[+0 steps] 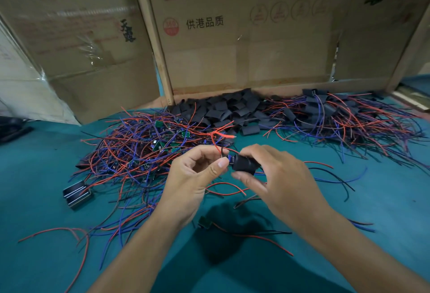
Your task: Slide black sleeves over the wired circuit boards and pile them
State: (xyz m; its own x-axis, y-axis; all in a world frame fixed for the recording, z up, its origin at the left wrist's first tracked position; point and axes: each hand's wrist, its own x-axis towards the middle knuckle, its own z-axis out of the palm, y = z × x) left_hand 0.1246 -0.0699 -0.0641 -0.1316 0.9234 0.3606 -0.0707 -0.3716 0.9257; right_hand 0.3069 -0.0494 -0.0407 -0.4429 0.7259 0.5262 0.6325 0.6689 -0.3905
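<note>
Right hand (274, 176) grips soft black sleeve (244, 164), left hand (197, 171) pinches light board's floppy wires (218, 147) at 12 o'clock; hold board edges.

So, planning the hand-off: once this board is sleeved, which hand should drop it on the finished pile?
Probably the right hand: it grips the black sleeve, and the sleeved pile lies on its side.

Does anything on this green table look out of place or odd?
One small green circuit board with red and black wires lies alone near the person, apart from the tangled pile of unsleeved wired boards. Otherwise nothing stands out.
</note>
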